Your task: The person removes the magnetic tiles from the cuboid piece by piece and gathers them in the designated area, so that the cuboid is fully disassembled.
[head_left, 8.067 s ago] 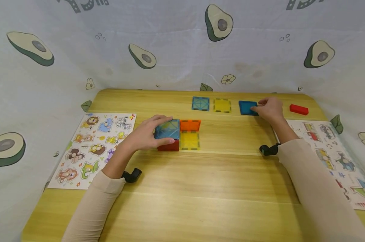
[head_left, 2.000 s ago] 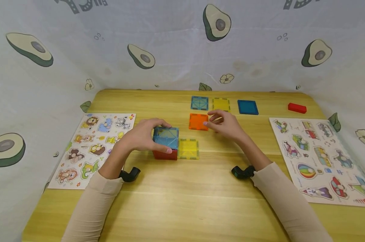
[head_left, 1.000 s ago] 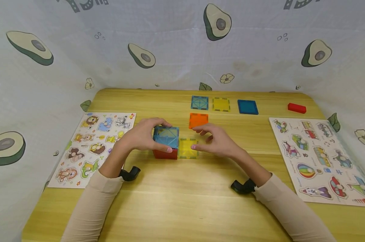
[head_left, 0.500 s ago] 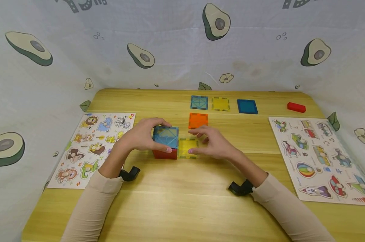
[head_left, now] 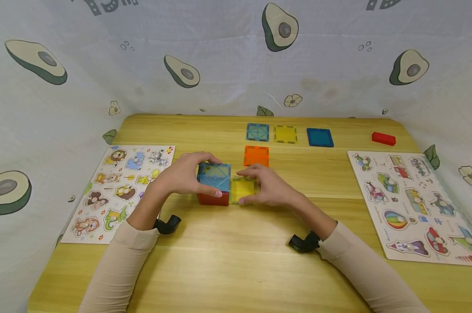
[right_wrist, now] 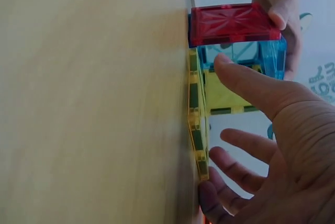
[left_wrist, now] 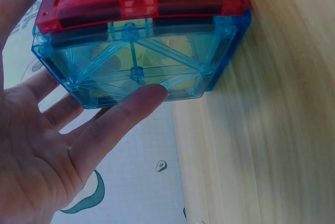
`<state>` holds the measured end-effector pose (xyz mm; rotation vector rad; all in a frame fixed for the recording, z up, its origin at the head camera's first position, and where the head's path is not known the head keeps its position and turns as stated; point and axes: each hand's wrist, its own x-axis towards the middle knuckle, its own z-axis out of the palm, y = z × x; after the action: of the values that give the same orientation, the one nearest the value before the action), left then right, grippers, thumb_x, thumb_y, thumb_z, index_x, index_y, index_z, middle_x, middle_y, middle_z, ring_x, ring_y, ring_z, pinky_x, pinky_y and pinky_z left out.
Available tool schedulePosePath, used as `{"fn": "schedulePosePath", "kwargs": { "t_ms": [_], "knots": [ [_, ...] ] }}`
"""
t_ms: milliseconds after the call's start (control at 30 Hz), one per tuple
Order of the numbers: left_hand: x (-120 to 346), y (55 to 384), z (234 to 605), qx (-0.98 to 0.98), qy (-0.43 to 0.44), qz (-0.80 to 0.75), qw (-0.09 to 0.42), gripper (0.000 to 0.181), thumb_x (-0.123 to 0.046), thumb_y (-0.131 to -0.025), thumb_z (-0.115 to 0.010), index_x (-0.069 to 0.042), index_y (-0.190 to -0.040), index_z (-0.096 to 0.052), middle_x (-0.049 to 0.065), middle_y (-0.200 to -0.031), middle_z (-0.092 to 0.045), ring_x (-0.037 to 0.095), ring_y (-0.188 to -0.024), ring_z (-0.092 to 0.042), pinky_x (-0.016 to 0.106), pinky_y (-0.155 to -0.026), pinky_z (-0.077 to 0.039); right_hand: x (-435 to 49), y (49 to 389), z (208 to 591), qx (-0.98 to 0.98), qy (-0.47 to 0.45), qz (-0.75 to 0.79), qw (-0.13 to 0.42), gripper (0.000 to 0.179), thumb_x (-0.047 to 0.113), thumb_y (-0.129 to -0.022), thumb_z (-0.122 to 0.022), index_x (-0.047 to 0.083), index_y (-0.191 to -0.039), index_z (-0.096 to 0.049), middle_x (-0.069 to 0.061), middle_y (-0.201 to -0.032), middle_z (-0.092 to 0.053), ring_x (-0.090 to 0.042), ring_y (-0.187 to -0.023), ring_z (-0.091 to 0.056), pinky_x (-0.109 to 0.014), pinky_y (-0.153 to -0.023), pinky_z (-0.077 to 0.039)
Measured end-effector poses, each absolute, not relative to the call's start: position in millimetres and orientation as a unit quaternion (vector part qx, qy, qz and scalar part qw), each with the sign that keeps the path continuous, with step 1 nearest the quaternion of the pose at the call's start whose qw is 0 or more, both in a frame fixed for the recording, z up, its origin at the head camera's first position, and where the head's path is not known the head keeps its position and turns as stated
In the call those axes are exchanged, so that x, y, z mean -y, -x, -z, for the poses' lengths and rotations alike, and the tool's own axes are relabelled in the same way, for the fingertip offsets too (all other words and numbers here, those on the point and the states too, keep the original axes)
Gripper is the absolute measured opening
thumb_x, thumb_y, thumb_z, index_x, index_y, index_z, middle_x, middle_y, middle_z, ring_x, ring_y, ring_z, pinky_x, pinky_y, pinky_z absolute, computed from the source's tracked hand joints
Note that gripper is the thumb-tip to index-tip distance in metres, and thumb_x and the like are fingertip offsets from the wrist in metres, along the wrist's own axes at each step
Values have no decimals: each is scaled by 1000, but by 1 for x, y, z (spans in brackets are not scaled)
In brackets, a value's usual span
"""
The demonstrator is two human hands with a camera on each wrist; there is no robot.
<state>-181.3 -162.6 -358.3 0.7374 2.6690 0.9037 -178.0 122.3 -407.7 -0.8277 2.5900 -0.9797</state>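
Observation:
My left hand [head_left: 189, 176] holds a small box of magnetic tiles, thumb at the front and fingers behind. Its top is a light-blue tile [head_left: 214, 176] and its front a red tile [head_left: 213, 200]; a yellow tile [right_wrist: 226, 90] shows at its back. A flat yellow tile [head_left: 242, 191] lies against the box's right side. Around that tile my right hand [head_left: 272, 186] spreads its thumb and fingers, thumb toward the front edge and fingers at the back and right; whether they press on it I cannot tell. Behind it, an orange tile [head_left: 256, 155] lies flat.
Along the table's back lie a light-blue tile [head_left: 257, 132], a yellow tile [head_left: 285, 134], a dark-blue tile [head_left: 319, 137] and a red block [head_left: 383, 138]. Picture puzzle boards lie left [head_left: 114, 195] and right [head_left: 416, 208]. An avocado-print cloth [head_left: 236, 78] hangs behind the table [head_left: 220, 269].
The orange tile stood upright behind the yellow tile; now it lies flat. My right hand has gone from the dark-blue tile past the orange one to the yellow. The box sits slightly nearer.

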Motion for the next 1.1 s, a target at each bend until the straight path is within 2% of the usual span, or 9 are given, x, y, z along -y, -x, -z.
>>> {"fn": "schedulePosePath", "kwargs": {
  "t_ms": [100, 200, 367, 667, 900, 1100],
  "knots": [
    [162, 181, 358, -910, -251, -310, 115, 77, -60, -69, -90, -27, -133, -64, -3, -133, -64, 21, -111, -58, 40, -90, -52, -120, 177, 409, -895, 283, 318, 131, 83, 45, -75, -91, 14, -146, -60, -14, -150, -52, -37, -139, -48, -58, -115, -40],
    [162, 181, 358, -910, -251, -309, 116, 77, -60, -69, -90, -27, -133, -64, -3, -134, -64, 21, -112, -58, 40, -91, -52, -118, 176, 409, -903, 283, 293, 134, 87, 47, -73, -92, 15, -147, -58, -14, -151, -50, -38, -142, -43, -60, -116, -38],
    [160, 182, 359, -910, -253, -308, 114, 76, -60, -69, -90, -27, -133, -65, -3, -133, -64, 21, -111, -58, 40, -91, -52, -117, 174, 408, -913, 287, 260, 131, 89, 46, -72, -92, 12, -146, -58, -11, -144, -55, -33, -131, -47, -52, -111, -44],
    [159, 181, 358, -911, -251, -308, 114, 76, -59, -69, -90, -26, -133, -64, -3, -132, -65, 21, -109, -58, 40, -89, -52, -116, 167, 406, -920, 288, 243, 110, 78, 47, -70, -91, 13, -136, -66, -3, -123, -59, -22, -112, -53, -42, -98, -49],
    [160, 181, 357, -911, -247, -308, 119, 76, -60, -70, -90, -27, -134, -63, -3, -133, -64, 21, -110, -57, 40, -91, -51, -123, 170, 397, -915, 289, 258, 111, 78, 44, -68, -92, 14, -136, -67, -4, -128, -60, -25, -115, -56, -47, -101, -51],
    [161, 180, 358, -913, -246, -304, 117, 77, -60, -70, -89, -26, -134, -64, -1, -134, -64, 23, -112, -57, 42, -93, -51, -135, 176, 386, -915, 276, 274, 110, 77, 42, -69, -90, 16, -138, -65, -6, -133, -58, -26, -111, -55, -47, -94, -52]
  ]
}}
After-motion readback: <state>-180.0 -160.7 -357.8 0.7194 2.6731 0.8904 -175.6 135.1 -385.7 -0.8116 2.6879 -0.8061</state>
